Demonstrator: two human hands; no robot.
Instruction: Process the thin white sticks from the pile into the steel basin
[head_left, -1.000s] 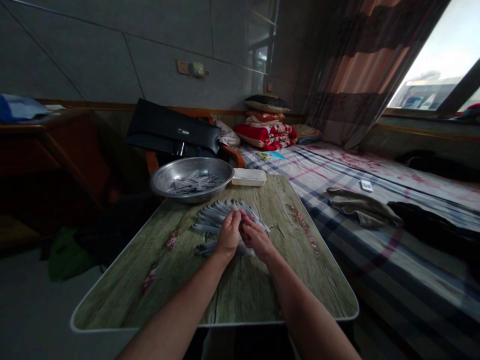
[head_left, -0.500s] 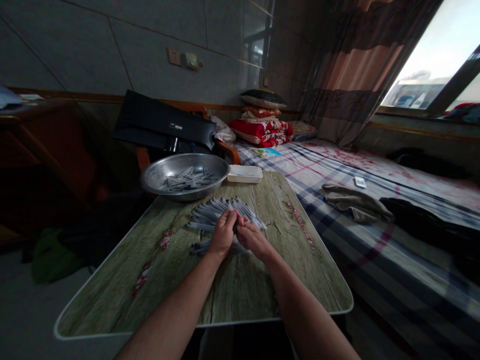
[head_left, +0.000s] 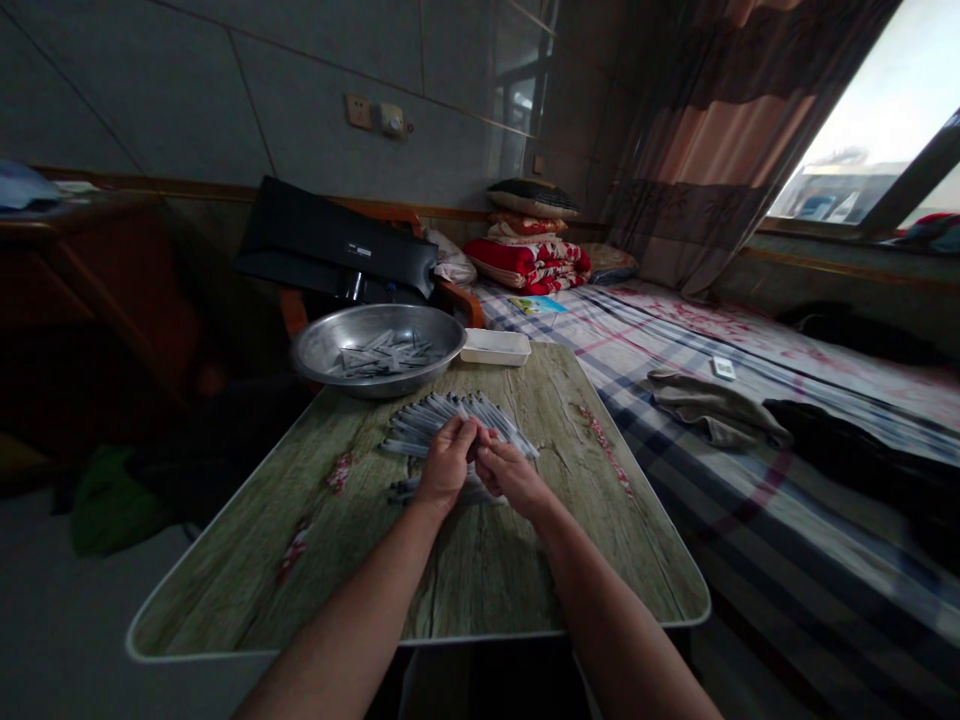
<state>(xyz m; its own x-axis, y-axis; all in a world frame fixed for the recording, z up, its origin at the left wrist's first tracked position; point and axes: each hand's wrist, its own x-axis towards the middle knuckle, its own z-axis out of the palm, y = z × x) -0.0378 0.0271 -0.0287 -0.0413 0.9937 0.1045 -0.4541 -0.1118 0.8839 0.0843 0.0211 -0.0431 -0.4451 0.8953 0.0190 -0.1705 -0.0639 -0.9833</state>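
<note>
Over the table, my left hand (head_left: 448,462) and my right hand (head_left: 511,474) meet with fingers pinched together. Whatever sits between the fingertips is too small and hidden to make out. Just beyond them, a fanned pile of slim translucent pen-like tubes (head_left: 417,424) with dark ends lies on the tabletop. A smaller bunch of similar tubes (head_left: 405,491) is partly covered by my hands and wrists.
A wood-patterned table (head_left: 345,570) carries a steel basin (head_left: 315,362) of thin pieces and a white tray (head_left: 496,347) at its far end. Behind stands a tilted black monitor (head_left: 330,245). To the right is a bed (head_left: 630,350) with clothing (head_left: 697,405).
The whole view has shifted slightly, so things sit a little further right. My hands stay pinched together in nearly the same place over the tubes.
</note>
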